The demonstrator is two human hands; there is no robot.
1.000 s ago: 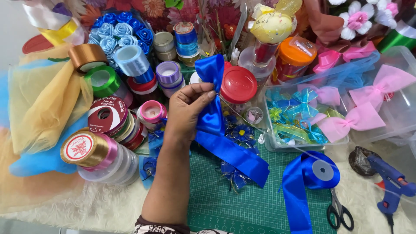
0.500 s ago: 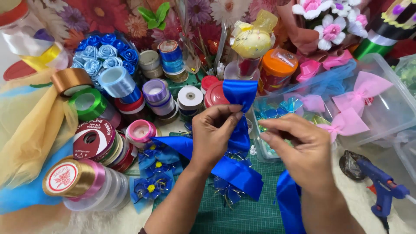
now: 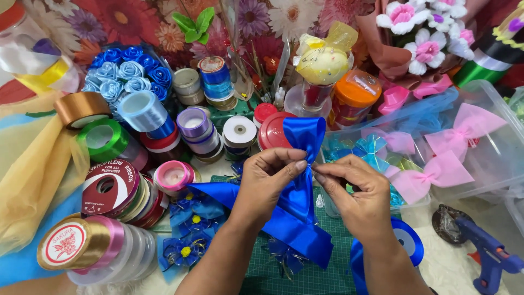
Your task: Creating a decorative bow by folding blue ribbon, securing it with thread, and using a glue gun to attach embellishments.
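You're at a craft table crowded edge to edge, with a green cutting mat (image 3: pixel 305 273) at the near edge, right under your forearms. Just above it, both hands meet over the blue satin ribbon (image 3: pixel 297 210). Your left hand (image 3: pixel 267 183) has its grip pressed together on the ribbon's gathered waist, thumb and forefinger pinching the fold. Your right hand (image 3: pixel 357 196) comes in from the other side, fingertips closed on that same spot, nearly touching the left. The ribbon fans up into a wide loop above the pinch, and its tails trail down across the mat.

This looks like the gathering step: the bow's centre is being squeezed narrow. Keeping that pinch tight while something binds the waist seems the next demand.

Near the right edge lies a blue glue gun (image 3: pixel 491 254). To the left, ribbon spools (image 3: pixel 109 191) stack up. Further back, a clear tub of pink bows (image 3: pixel 453 147), a red lid (image 3: pixel 273 131), and paper flowers along the far edge.
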